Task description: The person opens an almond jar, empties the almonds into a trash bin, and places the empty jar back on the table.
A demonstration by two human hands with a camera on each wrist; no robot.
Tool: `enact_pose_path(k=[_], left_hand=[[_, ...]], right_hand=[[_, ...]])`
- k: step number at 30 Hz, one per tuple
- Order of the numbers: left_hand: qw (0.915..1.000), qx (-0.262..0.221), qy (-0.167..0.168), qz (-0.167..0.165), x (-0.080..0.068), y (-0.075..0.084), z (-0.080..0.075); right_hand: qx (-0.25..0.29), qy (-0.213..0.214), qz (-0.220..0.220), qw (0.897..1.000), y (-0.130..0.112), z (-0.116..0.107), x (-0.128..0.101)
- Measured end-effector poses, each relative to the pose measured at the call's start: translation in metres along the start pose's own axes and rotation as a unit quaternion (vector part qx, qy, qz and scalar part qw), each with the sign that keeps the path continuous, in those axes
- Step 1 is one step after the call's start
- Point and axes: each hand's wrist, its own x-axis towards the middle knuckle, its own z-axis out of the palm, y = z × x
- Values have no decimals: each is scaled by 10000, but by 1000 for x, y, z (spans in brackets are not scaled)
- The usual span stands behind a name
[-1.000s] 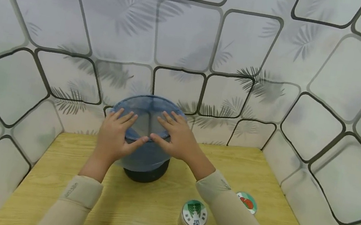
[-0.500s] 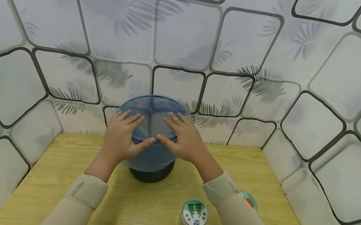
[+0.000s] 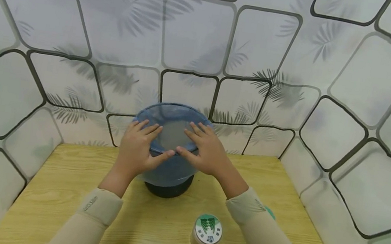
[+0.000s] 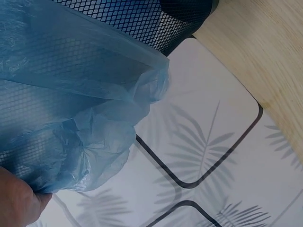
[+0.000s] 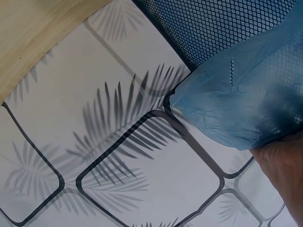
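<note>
While I am looking down from the head view, the nearest thing is a small jar (image 3: 206,234) with a green and white lid, standing upright on the wooden table (image 3: 59,186) just left of my right sleeve (image 3: 265,236). A bit of a green disc (image 3: 270,211) is peeking out from behind that sleeve, and I cannot tell what it is. My left sleeve (image 3: 85,223) is reaching in from the lower left. Farther in, both hands are lying on the near rim of the bin (image 3: 168,183), a black mesh one standing upright near the back of the table, close to the wall (image 3: 200,35). A blue bag (image 3: 171,135) is lining it and folding down over the outside, leaving only the black base showing. My left hand (image 3: 138,149) is resting with fingers straight and spread over the rim, thumb pointing right along the bag's edge; my right hand (image 3: 207,151) is mirroring it, fingers flat and spread, thumb pointing left, so the two thumbs are nearly meeting at the front of the rim. Neither hand is curling round anything; both are pressing flat on the plastic. The left wrist view is showing the crumpled bag hanging over the mesh, with a fingertip touching its lower edge. The right wrist view is showing the bag draped over the mesh beside a bit of my hand. Beyond the bin, the wall is showing white tiles with dark outlines and leaf prints.
</note>
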Motion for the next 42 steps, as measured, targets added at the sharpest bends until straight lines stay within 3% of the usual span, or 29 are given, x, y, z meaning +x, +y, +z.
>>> enact_pose_path(k=[15, 42], left_hand=[[9999, -91, -134, -59, 14, 22, 18], [9995, -316, 90, 42, 12, 30, 20]], right_hand=[[-102, 102, 87, 9999, 25, -10, -13], [-20, 242, -28, 9997, 27, -14, -22]])
